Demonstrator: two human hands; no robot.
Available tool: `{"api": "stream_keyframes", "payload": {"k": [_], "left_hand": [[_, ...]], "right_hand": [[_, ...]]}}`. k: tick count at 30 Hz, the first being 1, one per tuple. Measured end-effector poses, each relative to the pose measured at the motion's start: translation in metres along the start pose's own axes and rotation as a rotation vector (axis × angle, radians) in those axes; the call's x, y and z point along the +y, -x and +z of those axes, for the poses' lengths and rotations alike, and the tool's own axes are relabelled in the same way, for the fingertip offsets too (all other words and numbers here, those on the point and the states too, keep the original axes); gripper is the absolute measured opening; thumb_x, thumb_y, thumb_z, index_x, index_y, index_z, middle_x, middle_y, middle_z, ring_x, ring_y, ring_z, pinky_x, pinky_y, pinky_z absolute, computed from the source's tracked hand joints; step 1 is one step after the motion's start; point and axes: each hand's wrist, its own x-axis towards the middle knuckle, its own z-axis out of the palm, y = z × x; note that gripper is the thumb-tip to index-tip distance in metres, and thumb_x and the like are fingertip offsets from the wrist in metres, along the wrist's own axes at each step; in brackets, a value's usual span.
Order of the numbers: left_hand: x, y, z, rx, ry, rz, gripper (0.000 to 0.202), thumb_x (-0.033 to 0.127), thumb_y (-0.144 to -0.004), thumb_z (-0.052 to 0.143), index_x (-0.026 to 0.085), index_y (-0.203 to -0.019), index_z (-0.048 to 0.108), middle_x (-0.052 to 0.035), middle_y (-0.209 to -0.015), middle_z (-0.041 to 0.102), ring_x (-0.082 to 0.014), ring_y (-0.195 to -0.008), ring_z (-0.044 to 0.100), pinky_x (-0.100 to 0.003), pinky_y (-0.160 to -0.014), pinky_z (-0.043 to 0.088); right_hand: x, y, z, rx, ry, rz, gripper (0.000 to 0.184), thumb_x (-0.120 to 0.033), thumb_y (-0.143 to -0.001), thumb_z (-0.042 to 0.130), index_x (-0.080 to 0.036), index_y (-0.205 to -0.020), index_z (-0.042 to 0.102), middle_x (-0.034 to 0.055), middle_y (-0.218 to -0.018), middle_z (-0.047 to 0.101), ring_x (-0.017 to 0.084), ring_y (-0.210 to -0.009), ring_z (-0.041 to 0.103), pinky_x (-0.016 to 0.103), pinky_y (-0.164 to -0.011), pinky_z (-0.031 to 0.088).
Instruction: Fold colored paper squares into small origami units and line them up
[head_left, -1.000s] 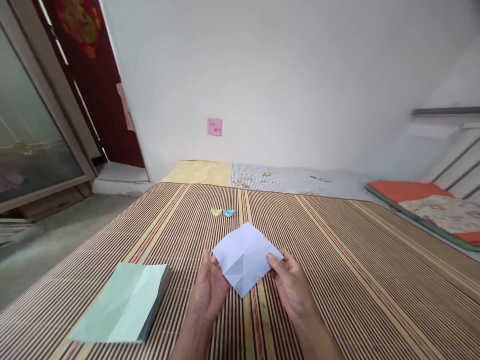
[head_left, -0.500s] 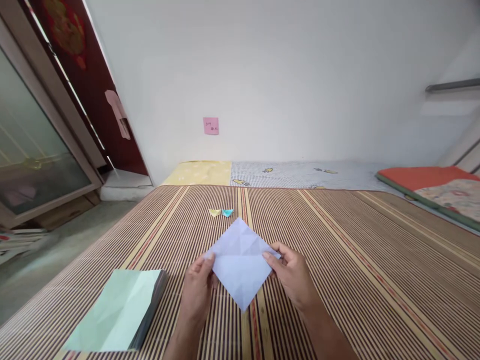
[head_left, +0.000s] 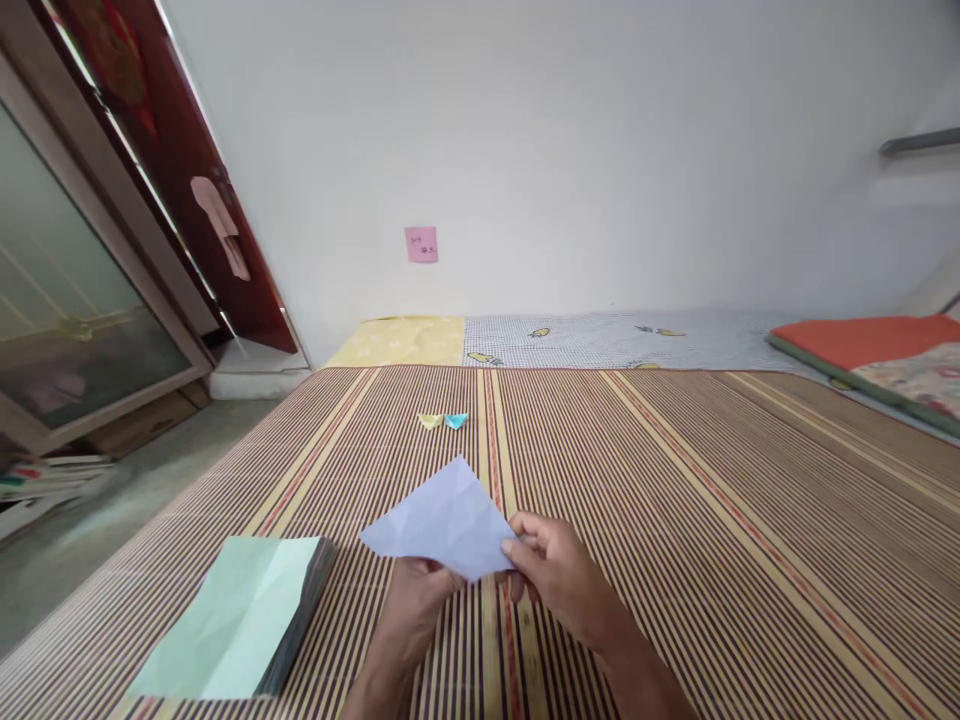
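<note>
Striped mat [head_left: 645,520] — lavender paper [head_left: 448,520] above, left hand [head_left: 421,595] now beneath it

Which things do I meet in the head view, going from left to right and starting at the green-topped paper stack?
Green-topped paper stack → lavender sheet → right hand → orange-topped pad. Left out, because they overlap the sheet's span: left hand, yellow folded paper, blue folded paper, pink note.

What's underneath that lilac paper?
The left hand is partly under the paper, above the striped mat; its covered fingers can't be seen, nor can the mat directly beneath.
</note>
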Motion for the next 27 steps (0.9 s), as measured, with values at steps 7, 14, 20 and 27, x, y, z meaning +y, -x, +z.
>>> {"api": "stream_keyframes", "payload": {"k": [7, 14, 20, 27], "left_hand": [[0.002, -0.004, -0.003, -0.062, -0.163, 0.129, 0.024, 0.036, -0.081, 0.079, 0.016, -0.071, 0.069, -0.0009, -0.068, 0.066, -0.0170, -0.066, 0.059, -0.028, -0.067, 0.048], [-0.001, 0.001, 0.001, -0.078, -0.208, 0.091, 0.030, 0.041, -0.083, 0.076, 0.017, -0.068, 0.067, -0.0008, -0.065, 0.062, -0.0156, -0.061, 0.053, -0.026, -0.060, 0.043], [0.004, 0.007, 0.004, -0.257, -0.360, 0.055, 0.034, 0.043, -0.086, 0.073, 0.015, -0.066, 0.067, 0.0012, -0.059, 0.057, -0.0126, -0.055, 0.047, -0.025, -0.055, 0.038], [0.009, 0.008, 0.008, -0.234, -0.261, 0.073, 0.020, 0.036, -0.087, 0.073, 0.018, -0.094, 0.072, 0.0014, -0.068, 0.063, -0.0114, -0.060, 0.051, -0.022, -0.058, 0.042]], "right_hand": [[-0.008, 0.006, -0.003, -0.116, -0.007, -0.081, 0.039, -0.045, -0.101, 0.047, -0.018, -0.076, 0.062, 0.0025, -0.075, 0.067, 0.017, -0.070, 0.064, 0.029, -0.067, 0.049], [-0.003, 0.004, -0.002, -0.014, -0.031, -0.065, 0.025, -0.037, -0.092, 0.065, -0.018, -0.076, 0.060, -0.0025, -0.065, 0.059, 0.013, -0.058, 0.055, 0.023, -0.054, 0.041], [-0.006, 0.003, -0.011, -0.012, -0.111, -0.080, 0.021, -0.039, -0.089, 0.070, -0.018, -0.090, 0.067, 0.0020, -0.081, 0.068, 0.015, -0.071, 0.063, 0.026, -0.067, 0.052], [0.000, 0.000, -0.012, 0.133, -0.195, -0.109, 0.021, -0.037, -0.087, 0.072, -0.018, -0.080, 0.064, -0.0046, -0.062, 0.058, 0.009, -0.051, 0.052, 0.020, -0.048, 0.041]]}}
